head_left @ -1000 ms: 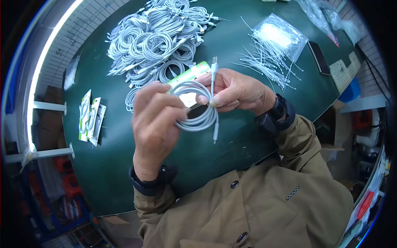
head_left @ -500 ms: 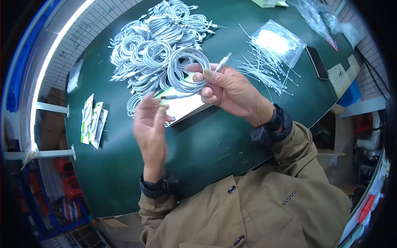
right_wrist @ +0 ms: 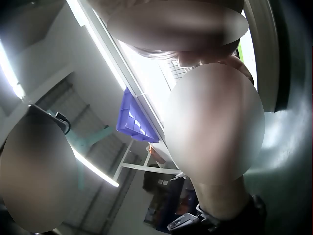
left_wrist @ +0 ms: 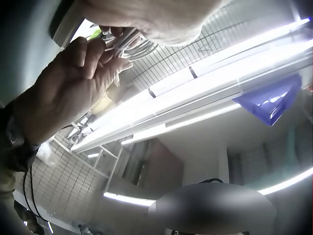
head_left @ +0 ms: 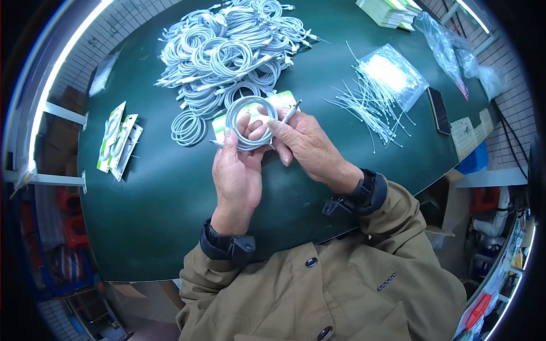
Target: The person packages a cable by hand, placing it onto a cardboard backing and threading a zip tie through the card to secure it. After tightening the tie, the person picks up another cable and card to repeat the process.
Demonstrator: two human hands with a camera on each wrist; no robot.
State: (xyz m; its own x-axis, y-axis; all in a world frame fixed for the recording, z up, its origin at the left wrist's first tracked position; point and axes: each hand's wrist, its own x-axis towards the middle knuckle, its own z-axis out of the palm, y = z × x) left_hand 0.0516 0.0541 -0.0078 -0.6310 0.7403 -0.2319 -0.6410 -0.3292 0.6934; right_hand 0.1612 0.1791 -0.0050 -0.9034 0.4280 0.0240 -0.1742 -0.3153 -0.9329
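A coiled light-grey cable (head_left: 245,101) is held up between both hands over the table. The left hand (head_left: 239,179) grips its lower left side, thumb in front and fingers curled behind and through the loop. At the right side, the right hand (head_left: 310,142) pinches the coil between thumb and fingers. One cable plug (head_left: 291,111) sticks out above the right hand, and another end (head_left: 216,143) pokes out by the left thumb. Behind the coil a white and green card (head_left: 285,96) lies on the table, partly covered. The left wrist view shows the coil (left_wrist: 141,49) between the hands.
A big heap of coiled cables (head_left: 227,51) covers the back left. Loose white cable ties (head_left: 369,108) and a plastic bag (head_left: 412,79) lie right, near a phone (head_left: 439,111). Carded cables (head_left: 118,142) sit left; stacked cards (head_left: 389,12) stand at the back.
The left hand, blurred at the coil and then apart from it near a cable end, now grips the coil's lower left. The coil has turned and come nearer the body. The head view has shifted.
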